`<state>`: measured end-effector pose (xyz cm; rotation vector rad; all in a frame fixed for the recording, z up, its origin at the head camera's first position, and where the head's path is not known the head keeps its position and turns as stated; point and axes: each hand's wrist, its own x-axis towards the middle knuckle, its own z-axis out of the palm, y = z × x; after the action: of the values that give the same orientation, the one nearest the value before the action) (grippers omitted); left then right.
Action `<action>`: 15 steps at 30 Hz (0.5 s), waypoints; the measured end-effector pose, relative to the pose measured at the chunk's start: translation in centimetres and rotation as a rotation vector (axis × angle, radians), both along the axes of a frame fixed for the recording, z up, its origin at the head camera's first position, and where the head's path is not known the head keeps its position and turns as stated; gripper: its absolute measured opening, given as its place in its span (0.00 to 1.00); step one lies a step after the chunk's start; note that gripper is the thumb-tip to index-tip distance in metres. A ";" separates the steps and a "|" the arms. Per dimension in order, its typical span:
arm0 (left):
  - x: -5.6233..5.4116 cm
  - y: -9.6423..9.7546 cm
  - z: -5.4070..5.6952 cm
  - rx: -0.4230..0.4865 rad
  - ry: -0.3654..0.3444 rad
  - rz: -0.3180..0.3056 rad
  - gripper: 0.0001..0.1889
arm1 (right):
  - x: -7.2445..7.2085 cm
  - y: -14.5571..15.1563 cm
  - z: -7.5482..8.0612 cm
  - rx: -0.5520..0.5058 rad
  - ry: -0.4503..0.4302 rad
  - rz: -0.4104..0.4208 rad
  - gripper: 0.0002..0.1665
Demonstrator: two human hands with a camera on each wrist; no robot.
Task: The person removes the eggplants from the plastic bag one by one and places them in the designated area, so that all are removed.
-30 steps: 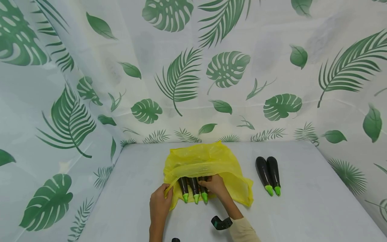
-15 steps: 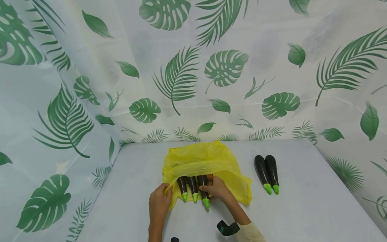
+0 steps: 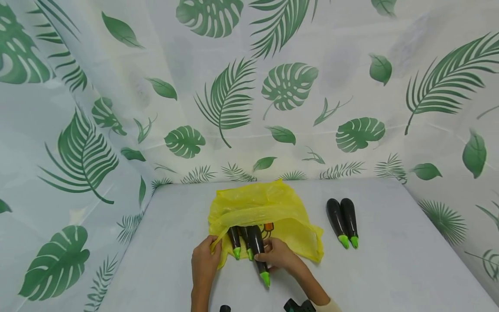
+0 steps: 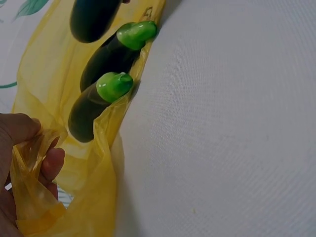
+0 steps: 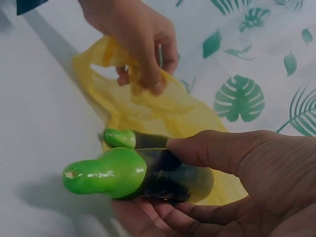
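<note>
A yellow plastic bag (image 3: 257,199) lies on the table, its mouth facing the person. My left hand (image 3: 205,255) pinches the bag's edge at the left; the left wrist view shows thumb and fingertips (image 4: 52,163) on the bunched film. My right hand (image 3: 278,253) grips a dark eggplant (image 3: 258,253) with a green stem end, thumb on top and fingers underneath in the right wrist view. This eggplant sticks out past the bag's mouth, stem toward the person. Two more eggplants, one on the left (image 3: 234,242) and one in the middle (image 3: 246,243), lie in the mouth, their far ends hidden under the film.
Two other eggplants (image 3: 343,223) lie side by side on the white table (image 3: 390,260) to the right of the bag. A leaf-patterned cloth (image 3: 288,151) rises behind the table. A black wrist device (image 3: 299,305) shows by the right sleeve.
My right hand has drawn its eggplant toward the person, farther out of the bag's mouth. An orange print on the bag has come into sight behind it. My left hand keeps its hold.
</note>
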<state>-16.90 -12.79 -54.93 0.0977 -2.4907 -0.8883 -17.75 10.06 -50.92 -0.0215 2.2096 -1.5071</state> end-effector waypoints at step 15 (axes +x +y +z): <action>-0.1 0.1 0.0 0.012 -0.032 0.015 0.05 | 1.8 1.0 3.0 -0.142 -0.057 0.174 0.34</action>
<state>-16.95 -12.65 -54.92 0.1348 -2.5111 -0.9026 -15.94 11.08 -47.95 -0.2081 1.9966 -1.5445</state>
